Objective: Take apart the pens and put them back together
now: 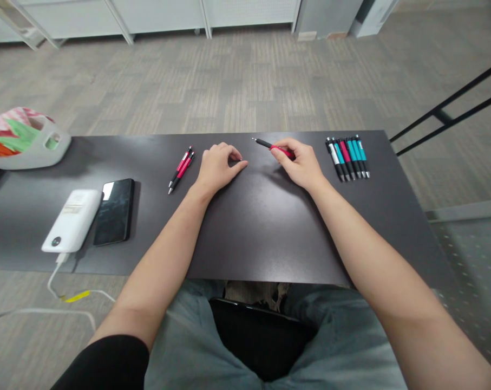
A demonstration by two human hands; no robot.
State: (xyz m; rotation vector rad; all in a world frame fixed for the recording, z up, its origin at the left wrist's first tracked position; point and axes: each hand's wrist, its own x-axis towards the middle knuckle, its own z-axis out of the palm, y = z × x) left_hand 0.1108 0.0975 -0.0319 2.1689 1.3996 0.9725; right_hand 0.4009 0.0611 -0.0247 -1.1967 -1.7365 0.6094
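My right hand (298, 162) is closed around a red pen (283, 150) with a black grip, held above the table. Its thin tip points left, toward my left hand. My left hand (221, 169) rests on the table with curled fingers, thumb and fingertips nearly together; a tiny thing seems to sit between them, too small to make out. Just left of that hand, two red pens (182, 169) with black grips lie side by side at a slant. Right of my right hand, a row of several pens (348, 157) in white, teal and red lies with silver tips toward me.
On the dark table (237, 233), a white power bank (72, 219) with a cable (52, 284) lies beside a black phone (114, 211) at the left. A white basket (52, 146) with colourful contents stands at the far left corner. Black rails (444, 115) run beyond the right edge.
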